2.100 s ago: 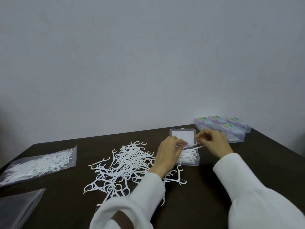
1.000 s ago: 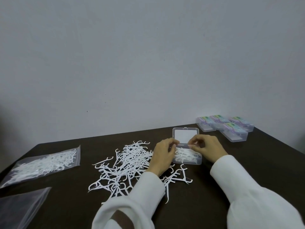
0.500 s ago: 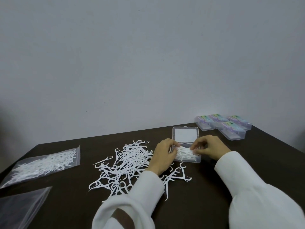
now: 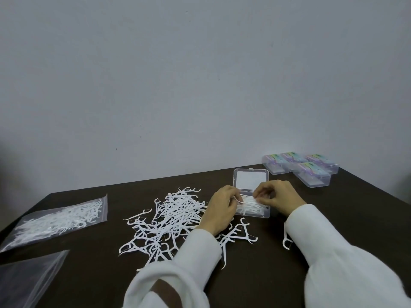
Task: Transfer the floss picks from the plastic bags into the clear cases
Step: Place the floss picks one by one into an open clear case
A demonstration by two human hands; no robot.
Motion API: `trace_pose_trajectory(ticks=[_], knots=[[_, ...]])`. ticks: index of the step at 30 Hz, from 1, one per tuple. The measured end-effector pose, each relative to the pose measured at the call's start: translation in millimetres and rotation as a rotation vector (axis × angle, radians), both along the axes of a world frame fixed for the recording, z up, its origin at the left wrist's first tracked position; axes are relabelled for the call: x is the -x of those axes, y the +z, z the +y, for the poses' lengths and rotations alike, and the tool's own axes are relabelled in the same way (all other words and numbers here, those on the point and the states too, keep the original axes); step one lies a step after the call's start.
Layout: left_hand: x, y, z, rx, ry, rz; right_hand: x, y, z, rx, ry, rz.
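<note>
An open clear case (image 4: 264,213) sits mid-table with its lid (image 4: 251,180) tilted back; white floss picks (image 4: 250,206) lie inside. My left hand (image 4: 220,210) is at the case's left end, fingertips pinching the ends of the picks. My right hand (image 4: 278,197) curls over the case's right side, fingertips pinching the same bundle. A loose heap of floss picks (image 4: 171,218) spreads on the dark table (image 4: 266,274) left of the case. A sealed plastic bag (image 4: 57,221) full of picks lies at the far left.
Several closed clear cases (image 4: 311,172) with coloured labels stand at the back right corner. An empty plastic bag (image 4: 29,278) lies at the near left edge. One stray pick (image 4: 285,240) rests by my right sleeve. A grey wall rises behind the table.
Both hands have stayed at the open case, shifting slightly as the fingers settle the bundle of picks lower into it. A stray pick now shows beside my right sleeve.
</note>
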State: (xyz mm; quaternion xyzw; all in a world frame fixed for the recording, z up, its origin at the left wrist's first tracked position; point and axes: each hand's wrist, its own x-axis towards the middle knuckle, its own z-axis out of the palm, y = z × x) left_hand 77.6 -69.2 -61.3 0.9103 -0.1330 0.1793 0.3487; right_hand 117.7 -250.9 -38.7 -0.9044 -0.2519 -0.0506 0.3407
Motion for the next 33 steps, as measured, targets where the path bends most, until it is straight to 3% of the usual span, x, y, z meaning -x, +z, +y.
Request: trace_pose_trajectory(ticks=[7, 14, 26, 33], knots=[[0, -1, 3, 0.023, -0.024, 0.012, 0, 5, -11, -0.025, -0.063, -0.076], [3, 1, 2, 0.111, 0.009, 0.026, 4, 4, -8, 0.158, 0.033, 0.014], [12, 10, 0, 0.239, 0.030, 0.035, 21, 10, -16, 0.021, -0.014, -0.077], [32, 16, 21, 0.054, -0.018, 0.090, 46, 15, -35, 0.198, 0.023, 0.025]])
